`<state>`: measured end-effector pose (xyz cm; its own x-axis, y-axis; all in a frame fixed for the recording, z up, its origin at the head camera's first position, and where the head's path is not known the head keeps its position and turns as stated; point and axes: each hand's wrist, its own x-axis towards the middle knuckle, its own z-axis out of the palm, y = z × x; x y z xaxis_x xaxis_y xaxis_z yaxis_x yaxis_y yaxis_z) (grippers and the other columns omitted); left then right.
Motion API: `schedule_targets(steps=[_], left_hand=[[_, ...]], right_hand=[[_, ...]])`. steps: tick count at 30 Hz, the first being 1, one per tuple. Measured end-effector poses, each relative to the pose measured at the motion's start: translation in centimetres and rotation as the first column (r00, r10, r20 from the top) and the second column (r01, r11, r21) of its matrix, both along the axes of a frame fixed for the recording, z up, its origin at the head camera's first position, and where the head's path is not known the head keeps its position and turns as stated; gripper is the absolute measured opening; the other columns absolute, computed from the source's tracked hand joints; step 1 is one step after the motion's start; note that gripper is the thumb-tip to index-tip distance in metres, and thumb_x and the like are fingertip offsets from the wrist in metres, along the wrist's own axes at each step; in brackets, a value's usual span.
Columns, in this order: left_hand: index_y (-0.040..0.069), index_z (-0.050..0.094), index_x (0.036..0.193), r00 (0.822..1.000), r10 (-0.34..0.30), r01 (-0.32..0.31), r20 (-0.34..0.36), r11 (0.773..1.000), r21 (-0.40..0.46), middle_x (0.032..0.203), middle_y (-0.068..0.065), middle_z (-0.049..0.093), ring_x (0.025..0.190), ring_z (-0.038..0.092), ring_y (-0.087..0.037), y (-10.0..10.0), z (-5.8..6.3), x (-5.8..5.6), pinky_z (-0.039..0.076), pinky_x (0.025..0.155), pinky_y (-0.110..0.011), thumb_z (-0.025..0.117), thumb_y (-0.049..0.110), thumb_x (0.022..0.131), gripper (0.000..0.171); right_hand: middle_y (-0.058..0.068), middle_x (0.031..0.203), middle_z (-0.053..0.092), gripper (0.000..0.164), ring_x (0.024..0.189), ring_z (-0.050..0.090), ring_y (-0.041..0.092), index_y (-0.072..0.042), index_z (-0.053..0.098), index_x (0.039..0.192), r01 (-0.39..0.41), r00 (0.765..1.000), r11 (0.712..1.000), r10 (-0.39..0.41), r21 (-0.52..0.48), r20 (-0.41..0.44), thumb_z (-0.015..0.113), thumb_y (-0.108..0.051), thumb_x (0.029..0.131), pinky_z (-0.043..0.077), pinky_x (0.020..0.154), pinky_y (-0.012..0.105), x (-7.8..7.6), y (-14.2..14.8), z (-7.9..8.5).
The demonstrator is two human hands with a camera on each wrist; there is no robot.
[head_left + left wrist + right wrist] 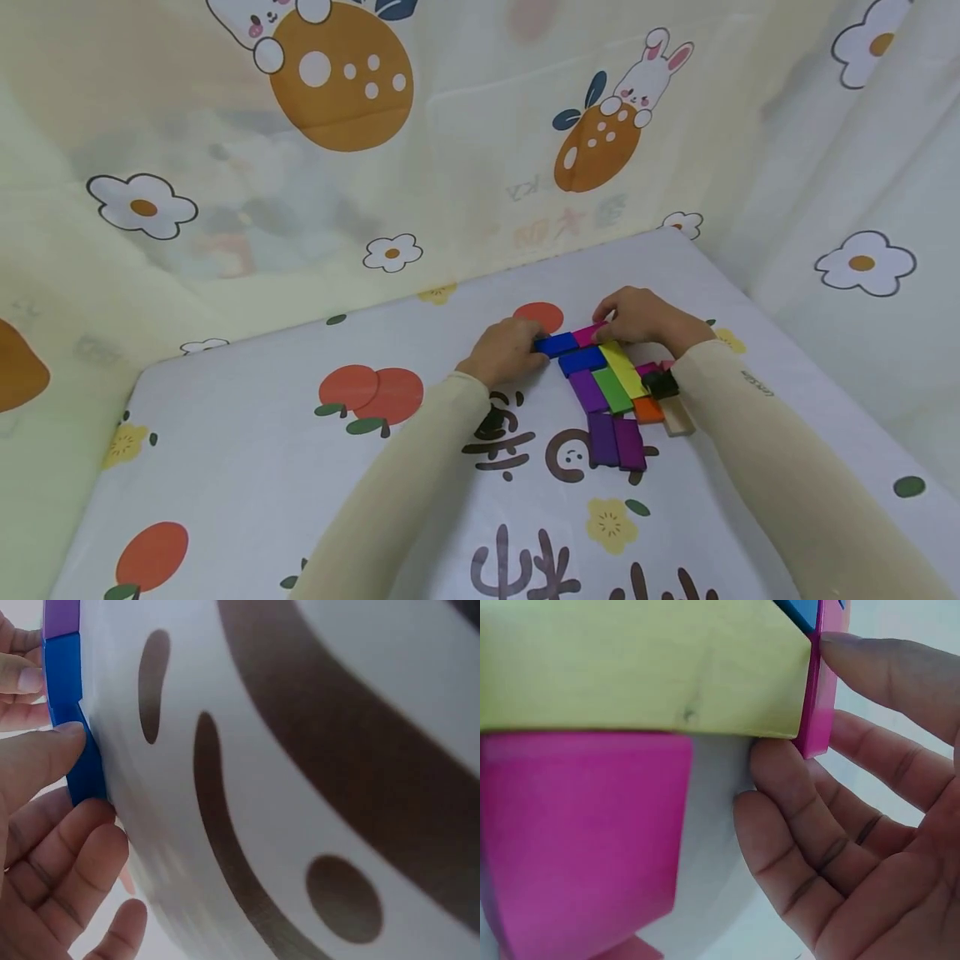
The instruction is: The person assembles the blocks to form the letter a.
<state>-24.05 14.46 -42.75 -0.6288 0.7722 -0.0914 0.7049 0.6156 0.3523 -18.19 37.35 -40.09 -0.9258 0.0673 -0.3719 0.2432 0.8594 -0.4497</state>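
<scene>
Flat coloured blocks lie edge to edge on the table. My left hand (508,352) pinches the outer end of a blue block (557,345) in the far row; in the left wrist view its thumb (60,746) presses the block's side. At that row's other end, my right hand (643,317) holds a pink block (588,335) between thumb and fingers, against the end of a yellow block (645,667). Nearer lie a second blue block (582,360), a green one (612,390) and a purple one (588,392). Some pink blocks are partly hidden by the right wrist.
Orange (648,409) and bare wood (677,417) blocks sit at the group's near right. Two purplish blocks (617,442) extend toward me. A printed white cloth (247,450) covers the table. Behind and to the right hang patterned curtains (480,167).
</scene>
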Motion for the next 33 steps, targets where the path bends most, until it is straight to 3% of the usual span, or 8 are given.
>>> schedule_targets(steps=[6, 10, 19, 33], left_hand=[[0.011, 0.073, 0.111, 1.000, 0.005, -0.005, -0.021, 1.000, -0.004, 0.096, 0.000, 0.069, 0.088, 0.059, -0.017, -0.2, 0.0, -0.3, 0.050, 0.083, -0.030, 0.069, 0.023, 0.100, 0.017], [0.010, 0.068, 0.105, 0.998, 0.051, -0.051, -0.022, 0.998, -0.025, 0.092, -0.001, 0.063, 0.085, 0.056, -0.018, -0.7, 0.0, -0.7, 0.047, 0.080, -0.030, 0.068, 0.023, 0.101, 0.014], [0.009, 0.068, 0.122, 0.990, 0.140, -0.140, 0.000, 0.989, -0.041, 0.101, -0.003, 0.063, 0.093, 0.058, -0.020, -1.4, 0.1, -1.7, 0.050, 0.092, -0.032, 0.067, 0.025, 0.102, 0.026], [0.008, 0.069, 0.127, 0.980, 0.194, -0.194, 0.036, 0.981, -0.020, 0.108, -0.004, 0.066, 0.096, 0.059, -0.020, -4.2, 0.2, -3.7, 0.051, 0.094, -0.034, 0.068, 0.023, 0.101, 0.030]], right_hand=[[0.022, 0.118, 0.065, 0.044, 0.101, 0.060, 0.034, -0.004, 0.068, 0.131, 0.000, 1.000, 1.000, 0.000, -0.005, 0.018, 0.072, -0.029, 0.096, 0.054, 0.086, 0.044, -0.2, -0.1, 0.1], [0.022, 0.118, 0.064, 0.043, 0.104, 0.058, 0.035, -0.004, 0.068, 0.131, -0.002, 1.000, 1.000, 0.002, -0.005, 0.014, 0.072, -0.029, 0.096, 0.054, 0.086, 0.044, -0.3, -0.3, 0.1], [0.022, 0.119, 0.065, 0.044, 0.108, 0.056, 0.037, -0.001, 0.068, 0.131, -0.010, 0.999, 1.000, 0.011, 0.018, -0.034, 0.073, -0.028, 0.096, 0.053, 0.091, 0.050, -1.0, -0.4, -0.3], [0.027, 0.138, 0.057, 0.047, 0.125, 0.049, 0.045, -0.001, 0.068, 0.132, -0.048, 0.998, 0.999, 0.049, 0.022, -0.035, 0.074, -0.026, 0.093, 0.046, 0.103, 0.063, -2.9, -2.2, -0.1]])
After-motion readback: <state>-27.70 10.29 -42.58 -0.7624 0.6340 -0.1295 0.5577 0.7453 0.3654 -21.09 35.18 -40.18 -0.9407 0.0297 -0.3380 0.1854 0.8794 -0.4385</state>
